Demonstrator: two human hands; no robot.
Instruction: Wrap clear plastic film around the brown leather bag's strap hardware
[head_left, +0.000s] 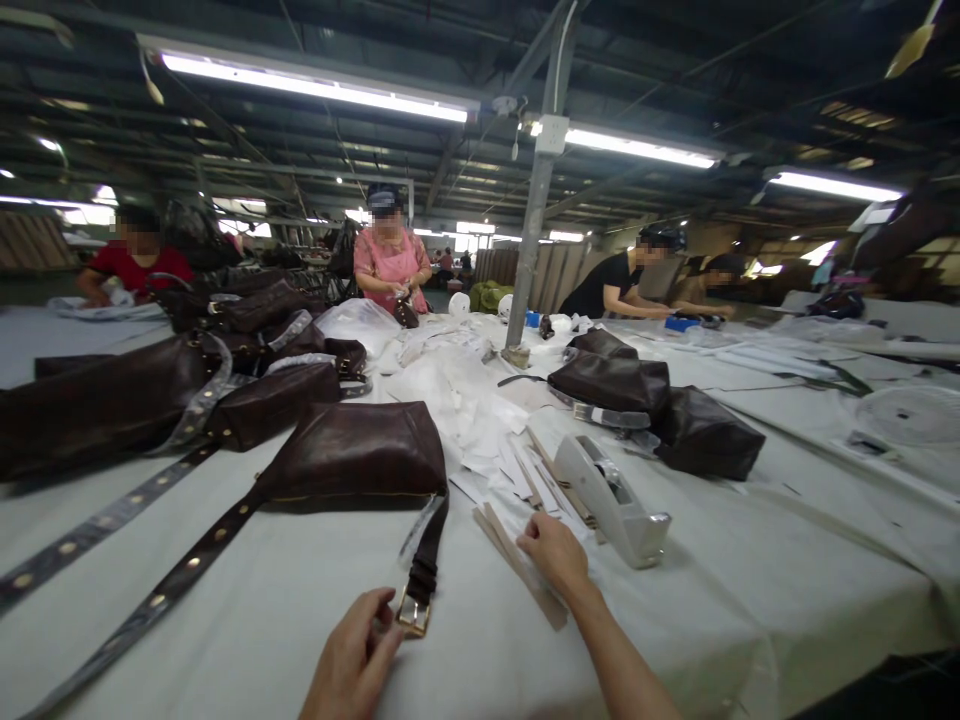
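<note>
At nine o'clock from where I look, dark brown bags [97,400] lie piled on the pale worktop [750,600], their studded straps [112,510] running toward me. Behind them, at ten o'clock, a person in red [135,262] bends over the far edge. Nearer the middle lies one brown bag [358,450], flat, with its strap [429,545] trailing down to six o'clock and ending in a brass buckle [413,612].

My left hand [352,665] sits at six o'clock, fingers loosely curled, fingertips touching the buckle; I cannot tell whether it grips it or only rests against it. At twelve o'clock a person in pink [391,262] works on a small dark item.

My right hand [555,553], just right of the buckle, lies half open, palm down, on thin card strips [517,565], fingertips pressing them; it clasps nothing that I can see. White paper pieces [465,410] spread above it toward twelve o'clock. Just beside the hand at one o'clock stands a white tape dispenser [619,500]. Beyond that, two more bags [652,405] lie near a grey post [534,220]. At two o'clock, a person in black [615,285] leans over the worktop.
</note>
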